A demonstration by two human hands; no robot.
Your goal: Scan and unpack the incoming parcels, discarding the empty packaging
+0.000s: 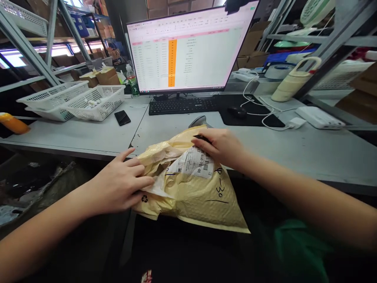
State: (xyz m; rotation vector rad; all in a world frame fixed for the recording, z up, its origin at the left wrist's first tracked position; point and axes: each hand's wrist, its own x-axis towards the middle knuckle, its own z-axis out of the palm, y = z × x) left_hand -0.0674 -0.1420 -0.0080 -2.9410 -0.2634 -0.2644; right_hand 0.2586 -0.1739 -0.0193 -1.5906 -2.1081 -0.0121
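Note:
A yellow bubble mailer [203, 200] is held up at the desk's front edge, with a torn opening on its left side. It bears a white printed label [196, 163] and handwritten black marks. My left hand [120, 182] grips the torn left side, its index finger lifted off. At the top right, beside the label, my right hand [219, 147] is closed on the mailer. A dark patch shows between its thumb and fingers; I cannot make out what it is. Behind the mailer a grey rounded device [198, 121] partly shows. The mailer's contents are hidden.
On the desk [97, 135] stand a monitor [194, 51], keyboard [182, 105], mouse [237, 113] and phone [122, 117]. White baskets [101, 112] are at left. A white power bank [319, 117], cables and a cream bottle [290, 86] are at right. Metal shelving flanks both sides.

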